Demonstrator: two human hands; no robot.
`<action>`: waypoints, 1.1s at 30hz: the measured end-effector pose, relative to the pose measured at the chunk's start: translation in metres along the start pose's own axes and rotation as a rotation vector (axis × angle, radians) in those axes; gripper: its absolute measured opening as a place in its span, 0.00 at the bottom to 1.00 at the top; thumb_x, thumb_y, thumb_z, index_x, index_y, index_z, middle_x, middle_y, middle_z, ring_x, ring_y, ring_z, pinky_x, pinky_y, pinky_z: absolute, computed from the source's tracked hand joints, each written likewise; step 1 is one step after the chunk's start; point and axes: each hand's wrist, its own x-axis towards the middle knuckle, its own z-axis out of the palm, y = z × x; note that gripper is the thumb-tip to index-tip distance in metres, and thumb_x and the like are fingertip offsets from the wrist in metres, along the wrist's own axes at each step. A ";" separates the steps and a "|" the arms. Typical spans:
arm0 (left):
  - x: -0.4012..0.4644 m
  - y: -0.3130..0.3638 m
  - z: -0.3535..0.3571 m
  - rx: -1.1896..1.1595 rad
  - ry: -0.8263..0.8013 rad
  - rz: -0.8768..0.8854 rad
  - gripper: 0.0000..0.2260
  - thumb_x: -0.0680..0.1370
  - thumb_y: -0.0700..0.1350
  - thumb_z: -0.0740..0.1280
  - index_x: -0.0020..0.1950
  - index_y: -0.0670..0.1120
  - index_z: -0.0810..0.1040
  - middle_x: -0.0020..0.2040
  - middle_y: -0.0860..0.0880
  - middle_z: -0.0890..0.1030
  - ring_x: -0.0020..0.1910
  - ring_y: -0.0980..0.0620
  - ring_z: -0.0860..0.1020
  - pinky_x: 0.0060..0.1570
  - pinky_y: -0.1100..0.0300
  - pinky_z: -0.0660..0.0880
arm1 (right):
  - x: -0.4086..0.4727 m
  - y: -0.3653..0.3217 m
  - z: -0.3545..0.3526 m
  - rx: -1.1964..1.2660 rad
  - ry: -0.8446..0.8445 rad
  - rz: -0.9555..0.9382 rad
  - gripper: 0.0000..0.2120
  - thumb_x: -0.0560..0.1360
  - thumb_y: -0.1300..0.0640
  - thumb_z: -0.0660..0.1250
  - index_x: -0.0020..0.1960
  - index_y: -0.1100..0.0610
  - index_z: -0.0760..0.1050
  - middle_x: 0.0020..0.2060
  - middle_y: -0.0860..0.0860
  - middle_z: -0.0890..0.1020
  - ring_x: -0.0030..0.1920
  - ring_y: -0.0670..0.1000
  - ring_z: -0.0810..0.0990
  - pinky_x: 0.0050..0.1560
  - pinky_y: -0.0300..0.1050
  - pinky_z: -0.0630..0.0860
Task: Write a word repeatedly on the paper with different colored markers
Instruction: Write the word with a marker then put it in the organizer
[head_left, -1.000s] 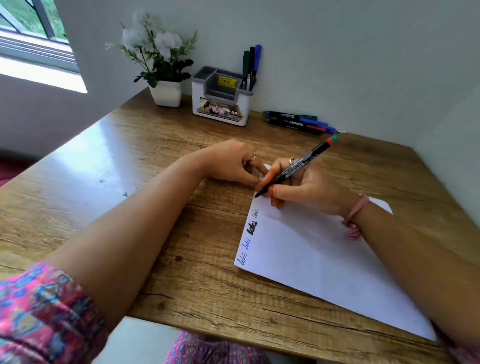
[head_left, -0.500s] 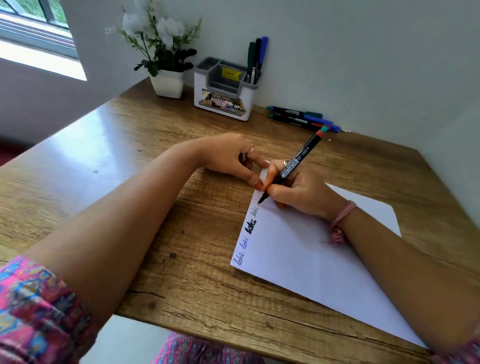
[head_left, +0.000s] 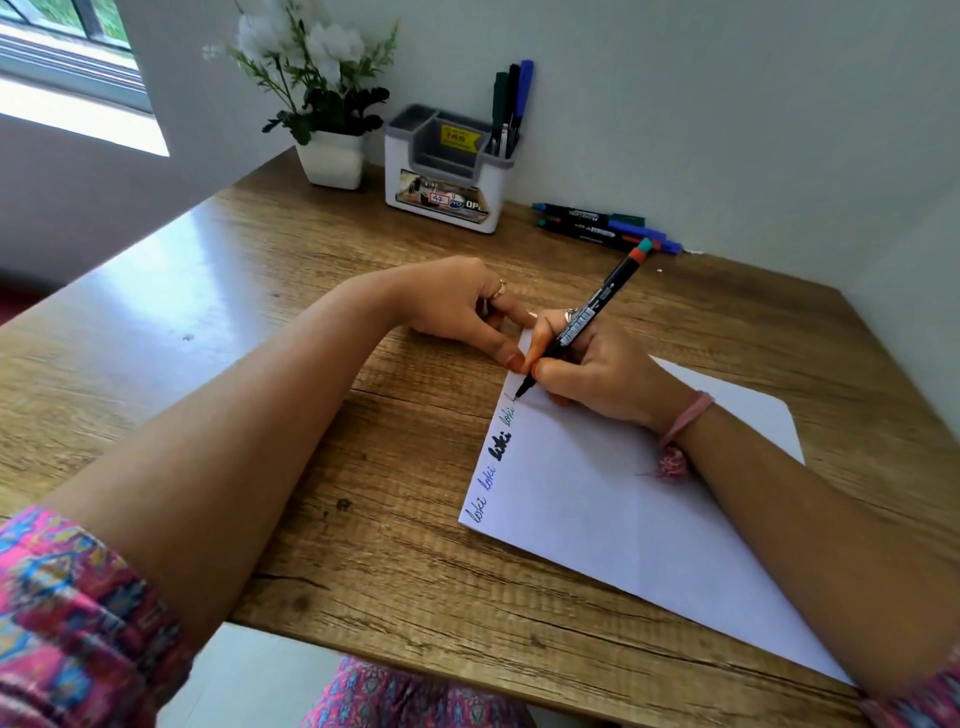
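White paper (head_left: 613, 499) is lying at an angle on the wooden desk (head_left: 218, 291), with its left edge carrying a row of handwritten words (head_left: 493, 462) that read "loki", one in thick black and the others in thinner strokes. At the far end of that row the right hand (head_left: 597, 369) is gripping a black marker (head_left: 582, 322) with a red and teal end, its tip touching the sheet. The left hand (head_left: 462, 312) is sitting just beside it with curled fingers, the thumb pressing on the paper's edge and holding nothing. Far across the desk, a white organiser (head_left: 447, 176) is holding three upright pens (head_left: 511, 104), and a potted white flower (head_left: 322, 109) is standing to its left. More markers (head_left: 608, 228) are lying against the wall to the right, perhaps four, though they overlap too much to count
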 end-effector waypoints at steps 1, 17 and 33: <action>0.000 0.000 0.000 0.000 -0.002 0.001 0.21 0.69 0.57 0.72 0.61 0.59 0.76 0.38 0.54 0.74 0.38 0.57 0.72 0.38 0.62 0.67 | 0.000 0.000 0.000 0.000 0.007 -0.001 0.05 0.66 0.65 0.64 0.37 0.57 0.74 0.24 0.46 0.77 0.25 0.43 0.73 0.29 0.35 0.71; 0.000 0.003 0.001 -0.118 0.050 -0.059 0.35 0.66 0.55 0.76 0.70 0.52 0.66 0.37 0.57 0.76 0.32 0.64 0.73 0.36 0.67 0.67 | 0.004 0.005 0.002 0.025 0.060 -0.010 0.12 0.63 0.55 0.66 0.39 0.65 0.74 0.28 0.53 0.79 0.25 0.43 0.74 0.28 0.35 0.71; -0.003 0.006 -0.001 -0.106 0.023 -0.077 0.30 0.66 0.56 0.75 0.66 0.55 0.70 0.39 0.54 0.77 0.35 0.59 0.72 0.39 0.64 0.69 | 0.005 0.005 0.003 -0.014 0.098 -0.024 0.10 0.62 0.52 0.66 0.36 0.59 0.73 0.36 0.69 0.77 0.27 0.47 0.74 0.30 0.40 0.71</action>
